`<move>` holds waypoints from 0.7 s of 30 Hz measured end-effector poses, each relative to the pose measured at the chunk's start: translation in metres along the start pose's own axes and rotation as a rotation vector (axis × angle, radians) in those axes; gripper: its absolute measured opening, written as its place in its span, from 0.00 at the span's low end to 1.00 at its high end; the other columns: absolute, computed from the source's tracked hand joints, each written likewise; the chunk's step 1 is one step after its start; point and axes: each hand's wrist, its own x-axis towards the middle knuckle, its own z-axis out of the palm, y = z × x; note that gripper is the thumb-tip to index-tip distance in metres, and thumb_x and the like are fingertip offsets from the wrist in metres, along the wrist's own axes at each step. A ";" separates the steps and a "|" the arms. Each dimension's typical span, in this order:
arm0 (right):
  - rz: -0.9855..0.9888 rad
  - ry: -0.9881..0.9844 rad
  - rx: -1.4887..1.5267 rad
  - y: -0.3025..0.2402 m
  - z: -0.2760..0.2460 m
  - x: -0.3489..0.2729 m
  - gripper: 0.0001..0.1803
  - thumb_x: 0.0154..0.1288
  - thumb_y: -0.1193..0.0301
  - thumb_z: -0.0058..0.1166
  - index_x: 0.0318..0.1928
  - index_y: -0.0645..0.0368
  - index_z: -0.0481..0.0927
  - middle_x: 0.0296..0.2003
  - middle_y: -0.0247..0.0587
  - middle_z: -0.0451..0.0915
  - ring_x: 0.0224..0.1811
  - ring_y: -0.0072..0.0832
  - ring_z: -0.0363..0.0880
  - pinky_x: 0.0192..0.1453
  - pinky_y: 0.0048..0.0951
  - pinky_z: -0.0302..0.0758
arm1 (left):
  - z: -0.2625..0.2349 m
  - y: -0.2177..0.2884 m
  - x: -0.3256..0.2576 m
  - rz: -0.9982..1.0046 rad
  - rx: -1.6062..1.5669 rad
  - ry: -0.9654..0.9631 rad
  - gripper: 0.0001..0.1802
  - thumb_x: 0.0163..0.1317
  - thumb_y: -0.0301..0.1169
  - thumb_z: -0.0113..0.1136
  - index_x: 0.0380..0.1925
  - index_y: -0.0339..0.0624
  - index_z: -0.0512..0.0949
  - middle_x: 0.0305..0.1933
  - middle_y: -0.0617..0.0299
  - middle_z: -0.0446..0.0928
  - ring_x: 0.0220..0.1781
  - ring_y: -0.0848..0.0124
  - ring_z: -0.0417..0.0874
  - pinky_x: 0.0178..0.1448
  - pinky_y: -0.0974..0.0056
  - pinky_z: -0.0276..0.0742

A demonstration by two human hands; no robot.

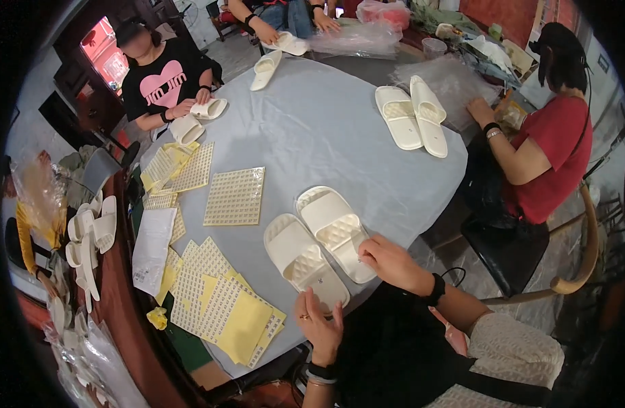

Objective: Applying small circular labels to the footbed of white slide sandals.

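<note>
On the grey-blue cloth-covered surface, our paired cream quilted open-toed slippers point away leftward, heels nearest. Our left hand's spread fingers touch the left heel; our right hand's bunched fingers, perhaps pinching something we cannot tell, meet the right.

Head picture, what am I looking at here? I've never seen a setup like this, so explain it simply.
There's no machine: a person works with two bare hands. This single picture comes from a wide camera on their head, looking down, so straight edges bend. White slippers and yellow sheets lie on the grey table. The left hand touches the heel of one near slipper; the right hand is at its mate's heel, fingers curled. Whether it holds anything small, I can't tell.
</note>
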 end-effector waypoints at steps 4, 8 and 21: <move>0.055 -0.124 -0.192 -0.005 0.003 0.004 0.05 0.61 0.76 0.48 0.37 0.60 0.68 0.36 0.50 0.72 0.38 0.50 0.75 0.40 0.42 0.73 | -0.006 -0.003 0.010 0.102 0.305 -0.017 0.30 0.59 0.38 0.60 0.59 0.37 0.66 0.61 0.49 0.67 0.67 0.49 0.63 0.66 0.47 0.58; 0.054 -0.108 -0.338 -0.010 0.010 0.008 0.06 0.57 0.79 0.47 0.37 0.62 0.68 0.37 0.53 0.72 0.38 0.52 0.75 0.40 0.45 0.73 | -0.003 -0.002 0.011 0.117 0.453 -0.068 0.27 0.61 0.40 0.55 0.58 0.39 0.69 0.64 0.52 0.66 0.69 0.55 0.63 0.67 0.49 0.57; -0.136 -0.232 -0.011 -0.026 0.028 0.011 0.04 0.62 0.74 0.50 0.34 0.59 0.69 0.34 0.50 0.69 0.37 0.49 0.71 0.41 0.44 0.68 | -0.001 -0.005 0.009 0.081 0.418 -0.039 0.28 0.60 0.41 0.55 0.58 0.39 0.69 0.64 0.55 0.67 0.69 0.57 0.64 0.67 0.50 0.57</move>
